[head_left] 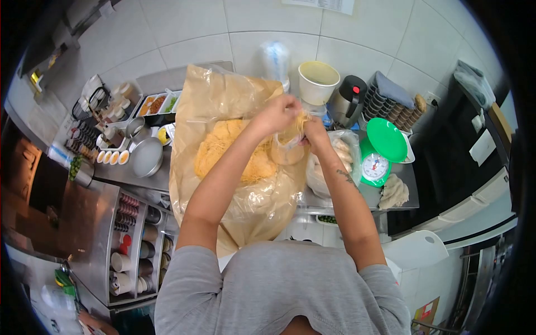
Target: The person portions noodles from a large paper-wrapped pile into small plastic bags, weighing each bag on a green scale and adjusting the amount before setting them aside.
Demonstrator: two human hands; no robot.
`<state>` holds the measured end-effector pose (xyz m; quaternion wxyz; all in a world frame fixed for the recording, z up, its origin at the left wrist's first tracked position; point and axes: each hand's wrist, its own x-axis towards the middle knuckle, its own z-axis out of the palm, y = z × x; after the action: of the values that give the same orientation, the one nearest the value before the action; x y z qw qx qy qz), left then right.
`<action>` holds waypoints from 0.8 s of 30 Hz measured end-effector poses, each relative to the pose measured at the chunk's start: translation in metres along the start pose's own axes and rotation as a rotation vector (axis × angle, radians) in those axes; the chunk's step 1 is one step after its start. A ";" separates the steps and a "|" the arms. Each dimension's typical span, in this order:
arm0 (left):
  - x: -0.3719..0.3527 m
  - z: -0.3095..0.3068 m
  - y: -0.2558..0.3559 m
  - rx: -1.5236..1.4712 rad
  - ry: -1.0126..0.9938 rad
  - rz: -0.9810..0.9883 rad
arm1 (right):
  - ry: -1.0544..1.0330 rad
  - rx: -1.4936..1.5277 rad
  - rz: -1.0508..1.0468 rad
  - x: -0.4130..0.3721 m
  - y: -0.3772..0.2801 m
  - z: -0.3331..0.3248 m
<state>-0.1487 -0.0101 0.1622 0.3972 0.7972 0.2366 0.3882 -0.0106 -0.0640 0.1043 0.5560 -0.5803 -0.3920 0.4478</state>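
A heap of thin yellow noodles (223,148) lies on a large brown sheet (187,106) lined with clear plastic. My right hand (316,135) grips the rim of a clear plastic bag (288,156) to the right of the heap. Some yellow strands (300,120) show at the bag's mouth. Just above that mouth is my left hand (277,113), its fingers bent together; what they hold, if anything, I cannot make out. Beside my right forearm sits another clear bag (320,178) with pale, rounded pieces inside.
A green scale (376,167) stands right of the bags. Behind are a white tub (319,82) and a steel jug (347,103). To the left are a metal bowl (147,157), small cups of orange sauce (113,158) and a tray (159,106). A cloth (395,192) lies by the right edge.
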 end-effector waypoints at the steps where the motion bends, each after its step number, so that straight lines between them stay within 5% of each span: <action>1: -0.009 0.000 -0.019 0.279 0.049 0.177 | -0.017 0.030 -0.011 0.000 -0.001 -0.003; 2: -0.017 0.000 -0.033 0.558 0.098 0.356 | 0.022 0.008 -0.005 0.001 0.000 -0.005; 5: -0.048 0.002 -0.051 0.314 -0.064 0.191 | 0.105 -0.029 -0.001 0.003 0.005 -0.006; 11: -0.055 0.012 -0.070 -0.012 -0.107 -0.577 | 0.109 -0.070 -0.016 -0.003 0.003 0.001; 16: -0.015 -0.011 0.001 -0.287 0.020 -0.185 | 0.054 -0.138 -0.029 -0.006 -0.001 0.004; 19: 0.004 0.002 0.028 -0.375 0.075 -0.138 | 0.041 -0.004 0.005 -0.004 0.004 0.000; 22: 0.007 0.018 0.005 0.048 -0.160 -0.139 | 0.035 0.102 0.017 -0.002 0.008 -0.007; 24: -0.002 0.019 -0.013 0.297 -0.132 0.003 | 0.043 0.099 0.024 -0.006 0.008 -0.012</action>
<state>-0.1357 -0.0125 0.1434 0.2894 0.8712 0.2636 0.2962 -0.0012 -0.0734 0.0966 0.5868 -0.5663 -0.3505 0.4606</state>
